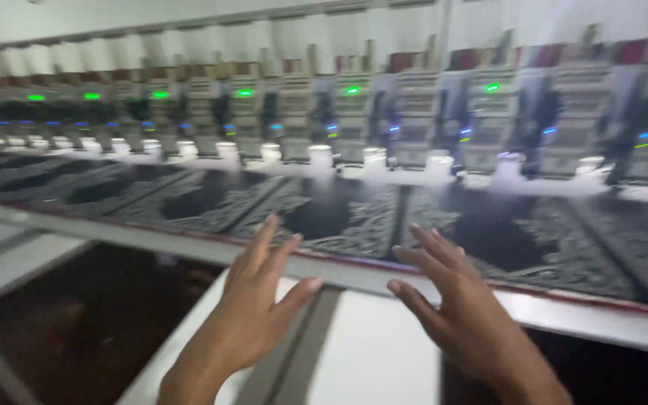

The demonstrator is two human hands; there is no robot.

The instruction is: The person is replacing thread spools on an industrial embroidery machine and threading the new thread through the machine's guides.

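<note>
Blurred row of machine heads (354, 112) with green lights, dark patterned cloth (354, 217) smeared by motion, frame rail (151, 241) at its near edge, left hand (253, 300) and right hand (455, 311) over that rail, fingers spread, gripping nothing, contact unclear

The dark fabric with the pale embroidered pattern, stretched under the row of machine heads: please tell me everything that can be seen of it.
The dark fabric with pale embroidered pattern lies flat and taut in a long frame, running from far left to right below the row of machine heads. Grey-white ornamental motifs surround plain black patches. A thin red line follows its near side, along the pale metal frame rail. The left hand and right hand, both open with spread fingers, are over that rail at the fabric's edge; motion blur hides whether they touch it.
</note>
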